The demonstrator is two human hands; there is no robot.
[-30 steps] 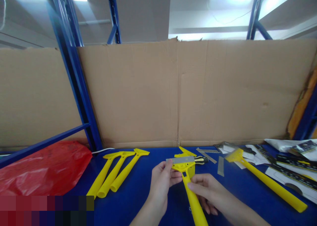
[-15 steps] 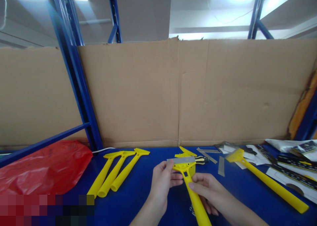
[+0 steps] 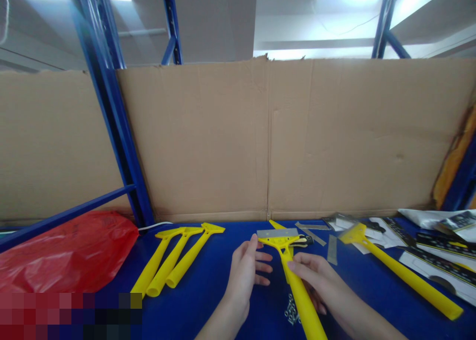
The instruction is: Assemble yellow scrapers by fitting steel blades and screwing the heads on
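Note:
A yellow scraper handle [image 3: 302, 295] slants up from the bottom edge, with a grey metal blade [image 3: 278, 233] lying across its head. My right hand [image 3: 316, 278] is closed round the neck of that handle. Beside the blade's left end is my left hand [image 3: 247, 270], its fingers apart and the thumb tip close to the blade's corner; whether it touches is unclear. Small metal screws or nuts [image 3: 292, 310] lie on the blue table just left of the handle. Behind the held head, a black-and-yellow tool [image 3: 307, 240] and another yellow piece [image 3: 277, 225] are partly hidden.
Three yellow handles [image 3: 186, 260] lie at the left, near a red plastic bag [image 3: 74, 250]. Loose blades [image 3: 332, 250] rest behind my right hand. Another yellow scraper [image 3: 412, 275] and printed packaging [image 3: 439, 268] are at the right. Cardboard [image 3: 208, 141] stands along the back.
My left fingers have spread and come away from the blade and scraper head. The head has moved slightly up, and its handle has shifted right at the bottom, exposing more of the small metal parts.

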